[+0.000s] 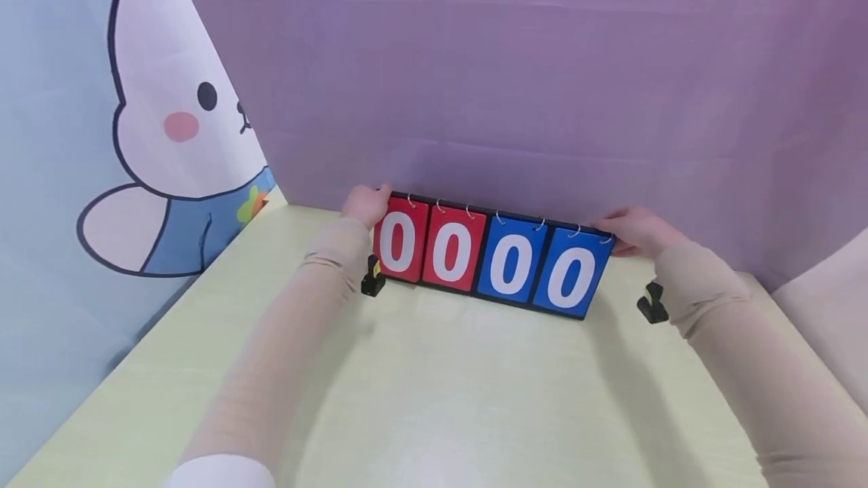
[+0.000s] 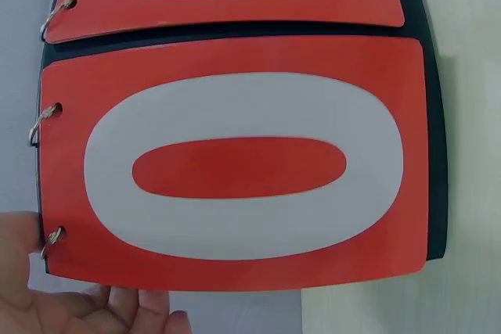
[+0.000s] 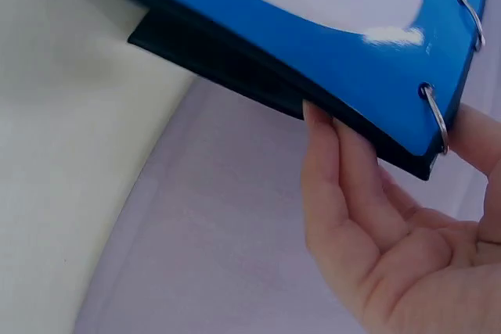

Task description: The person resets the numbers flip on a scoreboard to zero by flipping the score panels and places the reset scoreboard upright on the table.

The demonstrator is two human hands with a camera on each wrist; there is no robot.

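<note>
A flip scoreboard [image 1: 454,251] with two red and two blue cards, every one showing a white 0, leans between both hands. My left hand [image 1: 366,205] grips its upper left corner; in the left wrist view, that hand's fingers [image 2: 153,310] reach behind the red card [image 2: 239,168]. My right hand [image 1: 637,232] holds the upper right corner, its fingers [image 3: 325,162] tucked behind the blue card [image 3: 391,76] and its thumb at the top edge. A black back panel [image 3: 211,60] stands apart from the front one. Whether the lower edge touches the table cannot be told.
The pale wooden table [image 1: 434,398] extends in front of the scoreboard. A purple cloth [image 1: 515,81] hangs directly behind it. At the left is a light blue cloth [image 1: 47,172] with a cartoon animal print [image 1: 183,74]. Black wrist mounts [image 1: 653,305] sit beside the beige sleeves.
</note>
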